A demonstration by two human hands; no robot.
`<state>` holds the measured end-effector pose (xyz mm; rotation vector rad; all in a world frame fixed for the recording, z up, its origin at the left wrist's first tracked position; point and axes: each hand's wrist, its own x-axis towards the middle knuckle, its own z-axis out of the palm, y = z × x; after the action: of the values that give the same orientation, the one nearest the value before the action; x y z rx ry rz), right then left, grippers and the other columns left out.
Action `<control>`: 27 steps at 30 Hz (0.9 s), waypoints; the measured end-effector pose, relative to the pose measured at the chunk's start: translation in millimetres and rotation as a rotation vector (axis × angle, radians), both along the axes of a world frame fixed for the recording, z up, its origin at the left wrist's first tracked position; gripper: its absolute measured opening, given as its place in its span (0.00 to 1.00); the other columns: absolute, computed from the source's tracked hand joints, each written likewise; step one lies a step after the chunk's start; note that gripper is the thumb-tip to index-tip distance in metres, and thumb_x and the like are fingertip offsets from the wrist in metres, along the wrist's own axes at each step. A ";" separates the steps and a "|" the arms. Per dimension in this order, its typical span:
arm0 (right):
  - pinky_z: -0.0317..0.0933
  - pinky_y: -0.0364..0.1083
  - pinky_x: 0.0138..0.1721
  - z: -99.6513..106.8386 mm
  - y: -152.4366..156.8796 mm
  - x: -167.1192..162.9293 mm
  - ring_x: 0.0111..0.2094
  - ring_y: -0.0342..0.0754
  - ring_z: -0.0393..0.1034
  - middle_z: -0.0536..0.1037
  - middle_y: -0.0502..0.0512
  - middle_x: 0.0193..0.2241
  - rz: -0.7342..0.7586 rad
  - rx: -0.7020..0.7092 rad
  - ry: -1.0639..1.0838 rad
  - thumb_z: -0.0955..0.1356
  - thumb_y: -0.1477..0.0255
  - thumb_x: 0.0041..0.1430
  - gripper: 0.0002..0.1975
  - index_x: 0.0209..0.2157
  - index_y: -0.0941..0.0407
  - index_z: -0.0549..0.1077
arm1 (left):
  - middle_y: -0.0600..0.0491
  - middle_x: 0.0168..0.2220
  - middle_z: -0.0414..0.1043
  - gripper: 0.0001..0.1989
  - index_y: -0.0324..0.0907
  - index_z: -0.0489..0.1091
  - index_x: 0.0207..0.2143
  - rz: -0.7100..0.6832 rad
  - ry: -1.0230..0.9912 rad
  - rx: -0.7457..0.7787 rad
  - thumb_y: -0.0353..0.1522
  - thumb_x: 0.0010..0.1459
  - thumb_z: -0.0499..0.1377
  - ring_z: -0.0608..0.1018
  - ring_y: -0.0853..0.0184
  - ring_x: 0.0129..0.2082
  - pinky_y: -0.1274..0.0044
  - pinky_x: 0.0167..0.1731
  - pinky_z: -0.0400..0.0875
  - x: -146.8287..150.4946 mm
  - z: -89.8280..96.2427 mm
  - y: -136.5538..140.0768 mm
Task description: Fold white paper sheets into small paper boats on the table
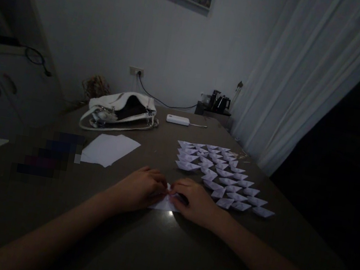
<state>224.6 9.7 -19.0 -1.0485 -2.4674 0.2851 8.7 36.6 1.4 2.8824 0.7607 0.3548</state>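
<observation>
A partly folded sheet of white paper lies on the table in front of me, its lower edge straight and its top coming to a point. My left hand is closed at its left side, fingertips pinching near the point. From the right, my right hand pinches the paper too, thumb lower and fingers curled above. The fingertips of both hands almost meet and cover much of the paper. Several folded paper boats stand in rows to the right, beyond my right hand.
A stack of white paper lies left of centre. Behind it sits a white handbag. A white power strip or power bank rests at the far side of the brown table. A black kettle stands past the far edge, near a curtain.
</observation>
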 end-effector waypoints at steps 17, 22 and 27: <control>0.61 0.45 0.38 7.2 13.2 -0.5 0.38 0.49 0.70 0.77 0.56 0.32 -0.089 0.142 -0.043 0.69 0.79 0.59 0.03 0.35 0.58 0.74 | 0.54 0.42 0.77 0.08 0.47 0.75 0.40 -0.134 0.025 0.102 0.33 0.63 0.56 0.72 0.61 0.45 0.70 0.42 0.57 -5.7 9.3 -1.1; 0.60 0.45 0.37 5.5 14.3 -6.0 0.38 0.49 0.69 0.78 0.55 0.32 -0.096 0.157 -0.152 0.69 0.78 0.60 0.02 0.34 0.58 0.74 | 0.54 0.40 0.78 0.07 0.47 0.76 0.39 -0.142 0.003 0.096 0.31 0.62 0.57 0.72 0.62 0.43 0.70 0.41 0.57 -3.2 8.0 -0.7; 0.58 0.45 0.35 6.8 12.2 -9.6 0.36 0.49 0.68 0.78 0.54 0.31 -0.103 0.188 -0.274 0.68 0.76 0.61 0.03 0.32 0.59 0.74 | 0.55 0.39 0.78 0.07 0.46 0.76 0.38 -0.137 -0.008 0.091 0.31 0.62 0.58 0.73 0.63 0.41 0.71 0.39 0.57 -0.6 7.1 0.7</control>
<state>215.0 21.9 -12.2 -1.1951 -2.6032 -0.1305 8.1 37.3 8.5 2.9954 0.5555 0.3929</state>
